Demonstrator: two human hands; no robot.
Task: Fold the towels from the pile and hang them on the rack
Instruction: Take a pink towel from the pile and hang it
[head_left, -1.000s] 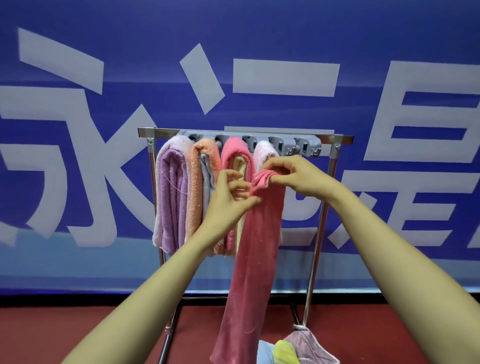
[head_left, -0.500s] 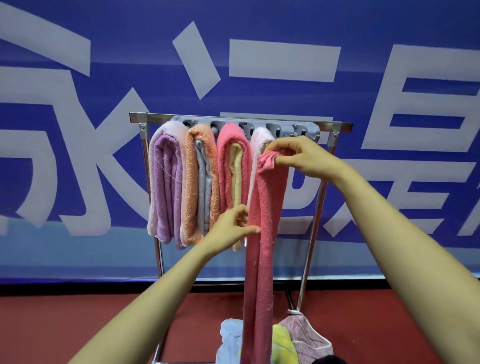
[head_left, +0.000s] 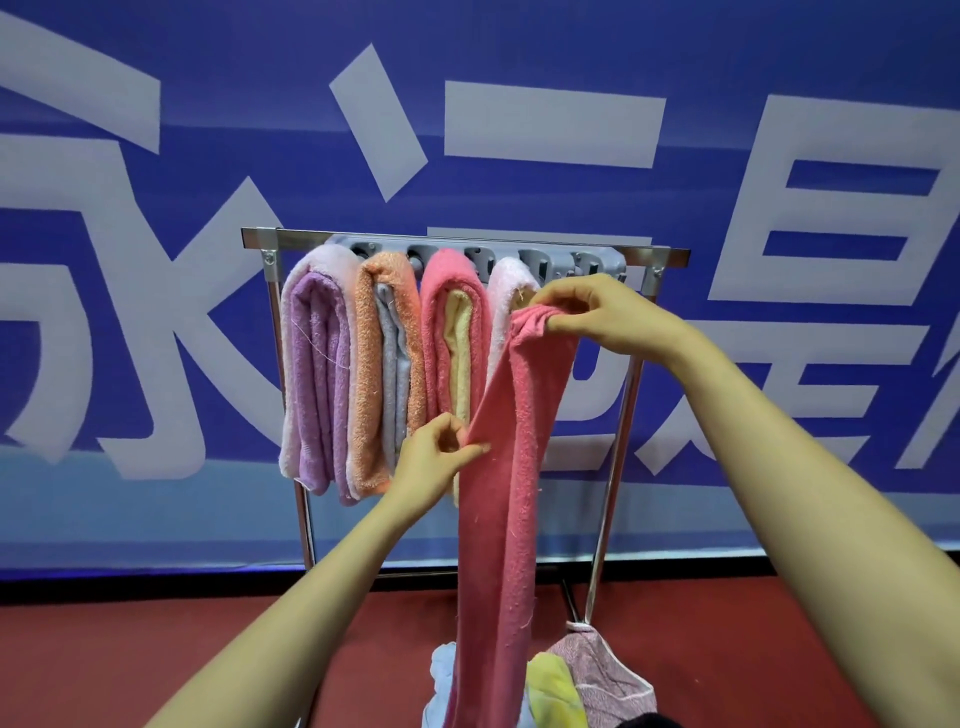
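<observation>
Both bare arms outstretched, right hand (head_left: 597, 317) raised, pinching top of pink towel (head_left: 504, 499), left hand (head_left: 434, 465) lower, pinching its edge

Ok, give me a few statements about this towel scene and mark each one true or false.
1. The right hand grips the top of the held towel. True.
2. The left hand is empty. False: it pinches the held towel's edge lower down.
3. The purple towel hangs leftmost on the rack. True.
4. The held towel is draped over the rack. False: it hangs from the right hand, in front of the rack.
</observation>
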